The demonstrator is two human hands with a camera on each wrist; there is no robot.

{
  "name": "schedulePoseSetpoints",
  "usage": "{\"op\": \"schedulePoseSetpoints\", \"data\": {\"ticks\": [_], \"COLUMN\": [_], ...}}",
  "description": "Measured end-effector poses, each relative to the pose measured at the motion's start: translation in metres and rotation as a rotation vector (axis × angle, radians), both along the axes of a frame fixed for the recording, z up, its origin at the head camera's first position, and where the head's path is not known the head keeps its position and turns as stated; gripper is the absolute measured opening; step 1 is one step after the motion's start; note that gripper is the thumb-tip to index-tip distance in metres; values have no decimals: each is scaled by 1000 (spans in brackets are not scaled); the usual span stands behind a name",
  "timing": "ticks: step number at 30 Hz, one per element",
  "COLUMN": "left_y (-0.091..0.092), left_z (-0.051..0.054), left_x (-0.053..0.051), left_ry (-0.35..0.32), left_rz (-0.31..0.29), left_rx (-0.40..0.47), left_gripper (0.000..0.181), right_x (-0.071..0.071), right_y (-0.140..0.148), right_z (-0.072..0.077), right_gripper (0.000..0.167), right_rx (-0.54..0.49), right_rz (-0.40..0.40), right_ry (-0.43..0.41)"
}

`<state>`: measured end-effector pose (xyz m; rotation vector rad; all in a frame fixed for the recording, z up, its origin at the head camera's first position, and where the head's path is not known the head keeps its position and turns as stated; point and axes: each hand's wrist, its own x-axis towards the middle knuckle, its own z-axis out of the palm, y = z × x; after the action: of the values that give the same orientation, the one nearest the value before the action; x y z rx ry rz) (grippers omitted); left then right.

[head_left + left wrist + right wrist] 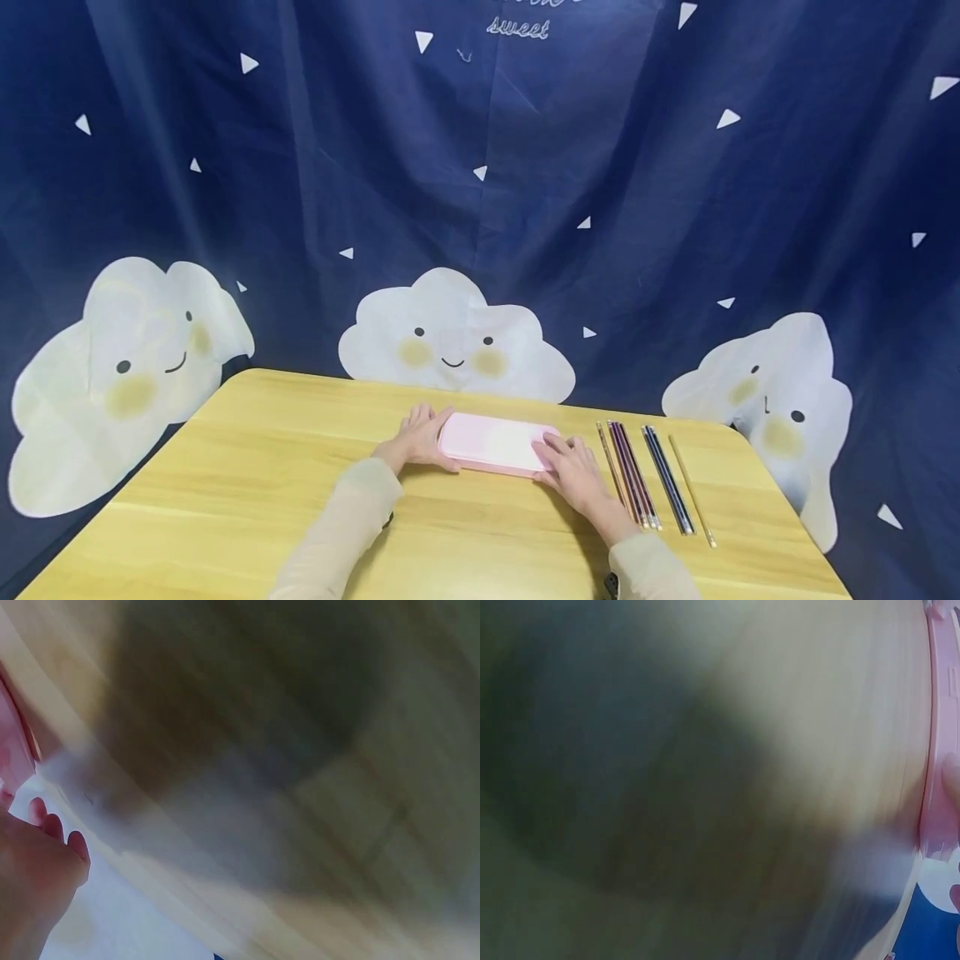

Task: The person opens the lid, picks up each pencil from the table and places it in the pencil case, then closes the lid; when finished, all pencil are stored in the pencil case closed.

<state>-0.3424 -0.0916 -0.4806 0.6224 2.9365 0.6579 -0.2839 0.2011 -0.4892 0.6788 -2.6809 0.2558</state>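
A pink pencil case (491, 442), its lid down, lies on the wooden table between the two hands. At its left end, the left hand (422, 435) grips the case, the thumb along the near corner. The right hand (576, 471) holds the opposite end, with fingers over the lid and the thumb on the near side. Only an edge of the case (13, 746) shows in the left wrist view, beside part of the left hand (37, 877). In the right wrist view a thumb (951, 778) presses the pink side wall.
Right of the case lie a brown pencil (611, 462), several dark red pencils (632, 475), dark blue pencils (667, 479) and a yellow pencil (692, 492). Behind the table (247, 467) hangs a blue curtain (412, 167) with clouds.
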Motion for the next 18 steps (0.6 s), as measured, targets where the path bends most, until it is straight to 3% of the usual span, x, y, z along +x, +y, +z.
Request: {"op": "schedulePoseSetpoints", "data": {"ticks": [7, 18], "left_y": [2, 2], "left_z": [-6, -7], "left_x": [-3, -2], "left_ry": [-9, -18], "left_rz": [12, 11], "left_rx": [27, 51], "left_gripper": [106, 106], "right_x": [-1, -9], "right_y": [-13, -41], "right_z": [5, 6], "right_gripper": [55, 66], "right_rx": [84, 238], "right_rz": [-28, 28], "right_ry": [-25, 6]}}
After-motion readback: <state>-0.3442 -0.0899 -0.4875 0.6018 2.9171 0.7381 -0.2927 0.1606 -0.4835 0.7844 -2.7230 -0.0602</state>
